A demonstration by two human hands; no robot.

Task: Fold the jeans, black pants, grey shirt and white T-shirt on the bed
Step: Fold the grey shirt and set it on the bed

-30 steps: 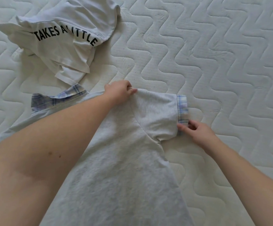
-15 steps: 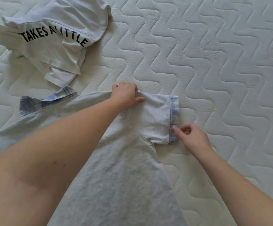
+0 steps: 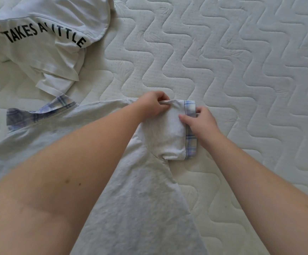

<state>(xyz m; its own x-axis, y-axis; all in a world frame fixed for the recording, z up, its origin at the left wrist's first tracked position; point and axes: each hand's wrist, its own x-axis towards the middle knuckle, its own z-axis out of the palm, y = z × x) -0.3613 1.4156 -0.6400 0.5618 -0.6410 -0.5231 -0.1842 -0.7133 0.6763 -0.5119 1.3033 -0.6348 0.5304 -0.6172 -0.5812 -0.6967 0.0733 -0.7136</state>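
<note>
Head view shows the right hand (image 3: pixel 203 122) pinching the plaid cuff (image 3: pixel 191 137) of the grey shirt's (image 3: pixel 140 208) short sleeve (image 3: pixel 168 133), thumb on top of the grey cloth and fingers curled round the cuff's outer edge. Just beside it, the left hand (image 3: pixel 152 105) grips the sleeve's upper edge near the shoulder seam, fingers curled over a small ridge of fabric. Judged from this hold, the two grips fix both ends of the sleeve so it can be turned inward over the body without bunching. The shirt lies spread on the bed (image 3: pixel 241 70), its body running toward the viewer beneath both forearms and its plaid collar (image 3: pixel 39 113) showing at the left. The left forearm crosses over much of the shirt's chest and hides it, so the state of the far sleeve cannot be told. Beyond the collar, at the upper left, the white T-shirt (image 3: pixel 44 39) lies crumpled and unfolded, with black lettering across it; its lower hem sits near the collar. It is apart from the sleeve and does not appear to obstruct the fold. Neither jeans nor black pants are in view.
</note>
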